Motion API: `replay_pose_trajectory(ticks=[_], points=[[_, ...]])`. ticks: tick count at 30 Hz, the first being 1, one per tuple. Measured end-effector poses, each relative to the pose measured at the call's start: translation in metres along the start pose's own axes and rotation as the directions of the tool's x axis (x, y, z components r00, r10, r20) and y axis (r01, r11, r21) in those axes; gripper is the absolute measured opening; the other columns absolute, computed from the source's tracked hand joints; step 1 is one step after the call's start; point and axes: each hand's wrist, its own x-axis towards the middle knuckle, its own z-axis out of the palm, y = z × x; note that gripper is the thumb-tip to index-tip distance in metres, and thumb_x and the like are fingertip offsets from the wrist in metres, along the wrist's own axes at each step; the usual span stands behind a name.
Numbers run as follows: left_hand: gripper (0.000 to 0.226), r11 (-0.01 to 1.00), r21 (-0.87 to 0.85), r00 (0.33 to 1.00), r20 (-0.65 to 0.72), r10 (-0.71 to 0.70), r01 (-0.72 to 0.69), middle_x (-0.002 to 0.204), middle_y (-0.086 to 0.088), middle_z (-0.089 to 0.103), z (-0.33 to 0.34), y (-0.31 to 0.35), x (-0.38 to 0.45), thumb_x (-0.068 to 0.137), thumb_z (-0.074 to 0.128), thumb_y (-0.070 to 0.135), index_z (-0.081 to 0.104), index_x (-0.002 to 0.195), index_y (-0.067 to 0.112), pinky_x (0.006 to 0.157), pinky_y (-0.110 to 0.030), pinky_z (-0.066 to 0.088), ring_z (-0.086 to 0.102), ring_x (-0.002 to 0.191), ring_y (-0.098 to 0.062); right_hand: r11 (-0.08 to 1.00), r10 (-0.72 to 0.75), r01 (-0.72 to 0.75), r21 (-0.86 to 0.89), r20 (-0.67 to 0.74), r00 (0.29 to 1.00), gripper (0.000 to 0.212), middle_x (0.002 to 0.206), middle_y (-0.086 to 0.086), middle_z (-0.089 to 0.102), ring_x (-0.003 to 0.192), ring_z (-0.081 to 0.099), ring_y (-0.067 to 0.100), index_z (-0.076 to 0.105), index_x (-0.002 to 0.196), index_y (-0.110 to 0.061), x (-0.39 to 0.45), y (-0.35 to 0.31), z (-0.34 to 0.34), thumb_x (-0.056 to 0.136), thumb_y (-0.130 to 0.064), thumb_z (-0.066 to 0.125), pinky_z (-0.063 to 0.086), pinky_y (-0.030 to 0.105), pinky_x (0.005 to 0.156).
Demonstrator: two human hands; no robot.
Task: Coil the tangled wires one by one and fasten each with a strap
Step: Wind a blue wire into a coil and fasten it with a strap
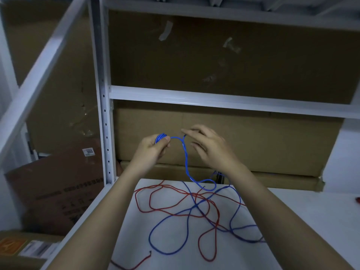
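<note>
The left hand (155, 147) pinches a small coil of blue wire (186, 162); the right hand (208, 147) guides it, fingers loosely spread. Red wire (175, 211) lies tangled with it on the white shelf (311, 211), before stacked cardboard boxes (253, 137).

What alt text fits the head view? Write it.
A left hand grips a small blue wire coil while the right hand guides its loose strand. Tangled red wire and blue wire lie on the white table below.
</note>
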Motion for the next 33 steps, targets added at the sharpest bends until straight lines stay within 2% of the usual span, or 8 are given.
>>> replay_pose_trajectory(ticks=[3, 7, 11, 15, 20, 24, 30, 33], points=[[0.027, 1.0, -0.029, 1.0, 0.008, -0.004, 0.004, 0.049, 0.003, 0.036, 0.003, -0.001, -0.003, 0.099, 0.047, 0.016, 0.054, 0.075, 0.006, 0.046, -0.021, 0.024, 0.028, 0.043, -0.008, 0.995, 0.04, -0.052, 0.081, 0.147, 0.988, 0.04, 0.13, 0.003, 0.053, 0.116, 0.048, 0.017, 0.061, 0.127, -0.02, 0.002, 0.003, 0.014, 0.087, -0.013, 0.066, 0.04, 0.03, 0.094], [0.028, 0.995, -0.098, 0.997, -0.073, -0.039, 0.032, 0.047, 0.007, 0.034, 0.003, -0.009, -0.006, 0.1, 0.045, 0.019, 0.053, 0.074, 0.012, 0.048, -0.022, 0.023, 0.026, 0.043, -0.006, 0.932, 0.118, -0.197, 0.304, 0.26, 0.958, 0.02, 0.105, 0.004, 0.066, 0.094, 0.06, 0.011, 0.072, 0.106, -0.007, -0.008, 0.007, 0.036, 0.088, -0.016, 0.066, 0.046, 0.025, 0.085], [0.028, 0.972, -0.21, 0.962, -0.227, -0.155, 0.107, 0.046, 0.009, 0.035, -0.007, -0.027, -0.009, 0.1, 0.045, 0.02, 0.053, 0.074, 0.013, 0.05, -0.021, 0.025, 0.028, 0.043, -0.005, 0.672, 0.296, -0.576, 0.465, 0.544, 0.785, 0.021, 0.089, 0.007, 0.067, 0.08, 0.064, 0.005, 0.068, 0.093, -0.006, -0.041, 0.007, 0.046, 0.099, -0.015, 0.05, 0.047, 0.018, 0.077], [0.031, 0.938, -0.317, 0.911, -0.328, -0.249, 0.142, 0.041, 0.012, 0.032, -0.014, -0.042, -0.012, 0.102, 0.042, 0.019, 0.051, 0.073, 0.013, 0.046, -0.018, 0.024, 0.026, 0.04, -0.004, 0.586, 0.304, -0.613, 0.531, 0.556, 0.773, 0.036, 0.074, 0.002, 0.063, 0.069, 0.06, 0.01, 0.057, 0.073, -0.012, -0.072, -0.005, 0.061, 0.103, -0.016, 0.038, 0.049, 0.02, 0.07], [0.033, 0.92, -0.365, 0.873, -0.39, -0.292, 0.144, 0.041, 0.012, 0.03, -0.018, -0.056, -0.014, 0.102, 0.041, 0.019, 0.05, 0.071, 0.013, 0.046, -0.02, 0.023, 0.024, 0.04, -0.006, 0.61, 0.48, -0.632, 0.478, 0.412, 0.774, 0.037, 0.059, 0.0, 0.047, 0.053, 0.044, 0.011, 0.045, 0.067, -0.013, -0.109, 0.002, 0.084, 0.103, -0.018, 0.037, 0.038, 0.025, 0.061], [0.034, 0.887, -0.436, 0.824, -0.438, -0.359, 0.155, 0.041, 0.011, 0.032, -0.021, -0.068, -0.02, 0.102, 0.042, 0.018, 0.046, 0.069, 0.014, 0.046, -0.021, 0.02, 0.024, 0.04, -0.007, 0.674, 0.589, -0.692, 0.258, 0.377, 0.714, 0.033, 0.06, -0.002, 0.039, 0.054, 0.037, 0.012, 0.043, 0.071, -0.019, -0.133, 0.018, 0.092, 0.103, -0.018, 0.038, 0.029, 0.027, 0.055], [0.033, 0.887, -0.462, 0.726, -0.6, -0.337, 0.03, 0.038, 0.014, 0.038, -0.051, -0.056, -0.017, 0.101, 0.042, 0.016, 0.048, 0.069, 0.016, 0.04, -0.016, 0.023, 0.03, 0.035, -0.002, 0.513, 0.801, -0.846, -0.147, 0.438, 0.409, 0.028, 0.092, 0.012, 0.061, 0.083, 0.053, 0.024, 0.06, 0.099, -0.006, -0.169, 0.046, 0.085, 0.102, -0.022, 0.037, 0.036, 0.027, 0.069], [0.032, 0.924, -0.37, 0.793, -0.535, -0.292, 0.091, 0.041, 0.014, 0.039, -0.046, -0.057, -0.014, 0.101, 0.042, 0.019, 0.054, 0.072, 0.017, 0.046, -0.018, 0.026, 0.031, 0.041, -0.003, 0.569, 0.787, -0.816, -0.1, 0.354, 0.505, 0.027, 0.09, 0.015, 0.065, 0.08, 0.057, 0.027, 0.063, 0.093, -0.006, -0.157, 0.04, 0.087, 0.101, -0.02, 0.041, 0.041, 0.032, 0.069]])
